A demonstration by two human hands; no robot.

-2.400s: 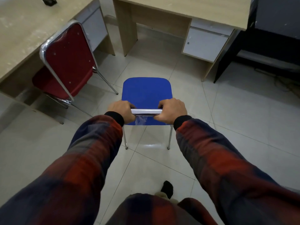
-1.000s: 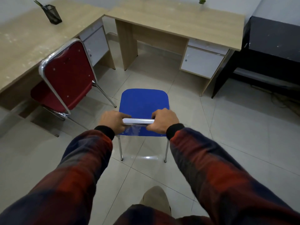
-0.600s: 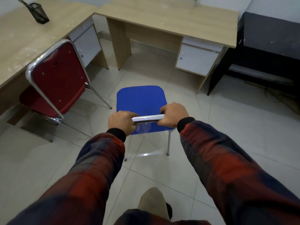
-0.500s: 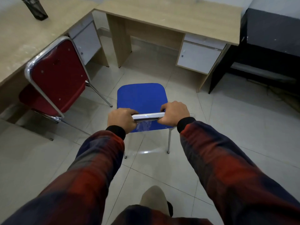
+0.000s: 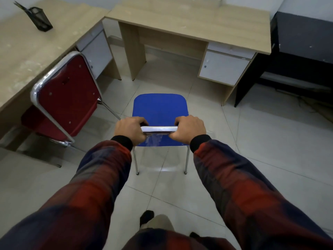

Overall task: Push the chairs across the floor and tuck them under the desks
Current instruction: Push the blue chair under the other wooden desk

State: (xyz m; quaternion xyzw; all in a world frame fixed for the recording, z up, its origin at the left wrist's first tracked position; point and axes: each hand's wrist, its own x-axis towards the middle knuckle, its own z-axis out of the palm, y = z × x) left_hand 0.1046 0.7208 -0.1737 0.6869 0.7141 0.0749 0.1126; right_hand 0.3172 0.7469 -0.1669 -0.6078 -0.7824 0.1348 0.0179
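Note:
A blue chair (image 5: 159, 107) with chrome legs stands on the tiled floor in front of me, facing a wooden desk (image 5: 191, 20) ahead. My left hand (image 5: 130, 129) grips the left end of its chrome backrest bar. My right hand (image 5: 189, 129) grips the right end. The chair's seat sits short of the desk's knee space, with floor between them. A red chair (image 5: 63, 98) with a chrome frame stands at the left, its seat partly under the long left desk (image 5: 27, 42).
A white drawer unit (image 5: 224, 68) hangs under the right side of the desk ahead. A black mesh pen holder (image 5: 41, 18) stands on the left desk. A black table (image 5: 302, 42) is at the right, with cables on the floor near it.
The blue chair has moved forward with me toward the desk ahead; my view has tilted up, showing more of the desk tops. Both hands keep their grip on the bar.

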